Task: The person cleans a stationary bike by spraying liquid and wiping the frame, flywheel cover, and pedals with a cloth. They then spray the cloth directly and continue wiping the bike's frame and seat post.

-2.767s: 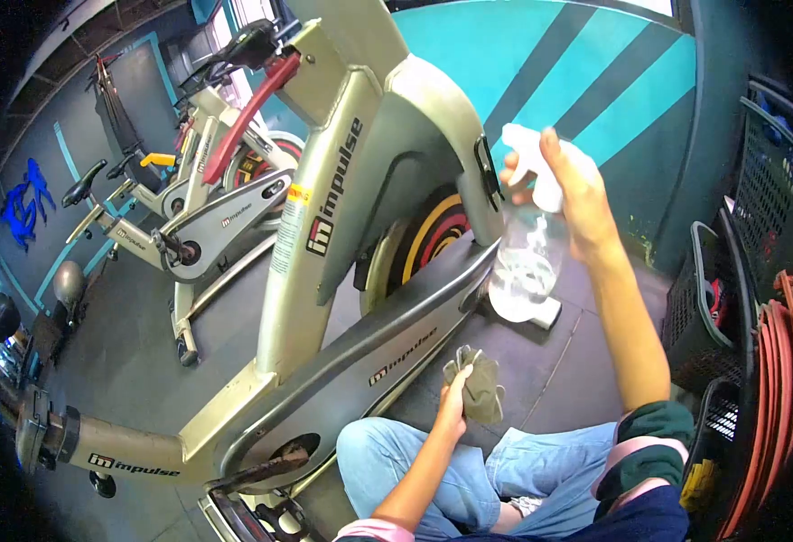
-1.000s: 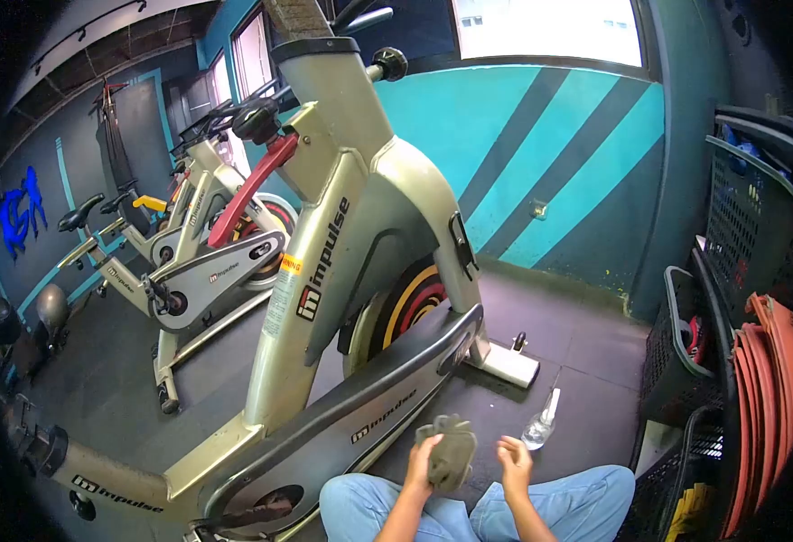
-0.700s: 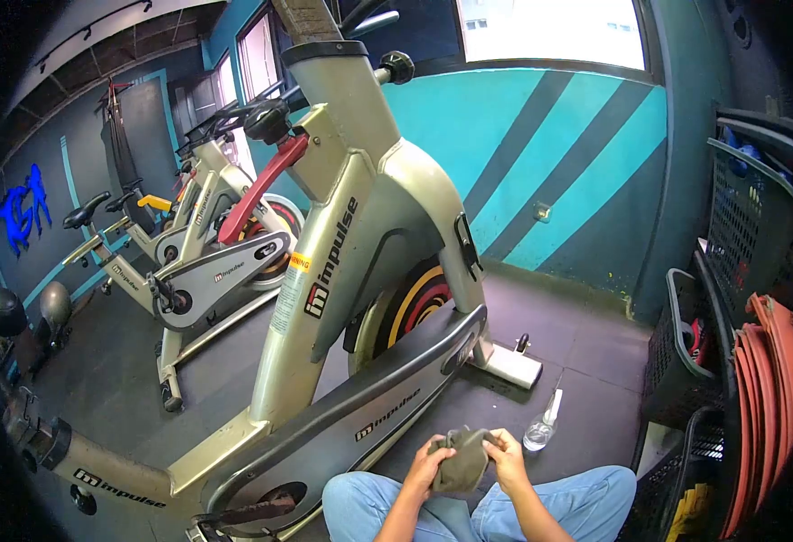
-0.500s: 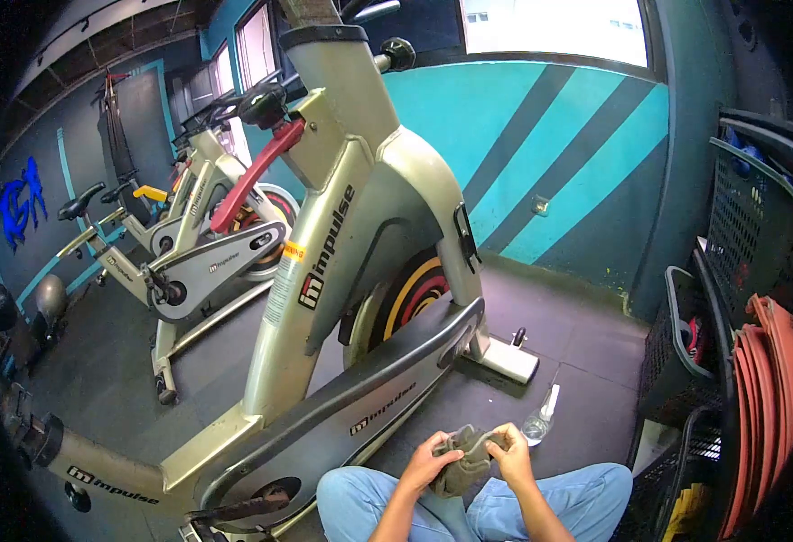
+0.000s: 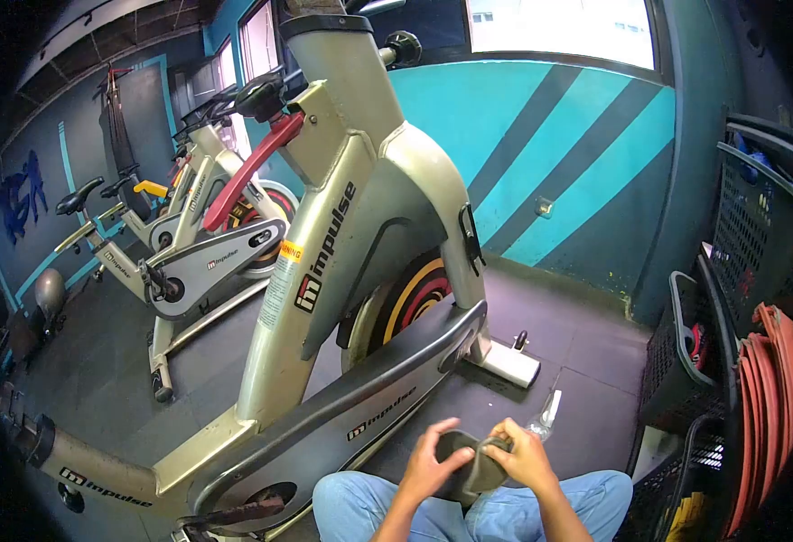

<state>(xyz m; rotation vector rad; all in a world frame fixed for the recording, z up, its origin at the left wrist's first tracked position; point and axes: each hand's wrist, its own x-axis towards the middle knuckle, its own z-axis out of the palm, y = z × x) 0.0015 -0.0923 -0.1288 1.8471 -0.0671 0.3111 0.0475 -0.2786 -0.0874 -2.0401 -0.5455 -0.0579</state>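
A dark olive-grey cloth (image 5: 481,473), folded and bunched, is held between my hands above my lap. My right hand (image 5: 525,459) pinches its upper right part with bent fingers. My left hand (image 5: 427,462) has the cloth's left side between the thumb and the stretched fingers. Just beyond my right hand, a clear bottle with a white top (image 5: 550,410) stands on the floor, partly hidden by that hand. In front of me is a silver-beige exercise bike (image 5: 311,271) with a dark chain guard (image 5: 369,411); neither hand touches it.
Black crates (image 5: 681,361) stand along the right side, with orange-red discs (image 5: 767,406) stacked beside them. Another exercise bike (image 5: 202,271) stands farther left. A teal and grey striped wall (image 5: 550,163) rises behind the nearest bike. My bent legs (image 5: 360,506) are at the bottom.
The cloth has been turned and folded between my hands. My left fingers have stretched out more, and my right hand has shifted slightly right, covering more of the bottle.
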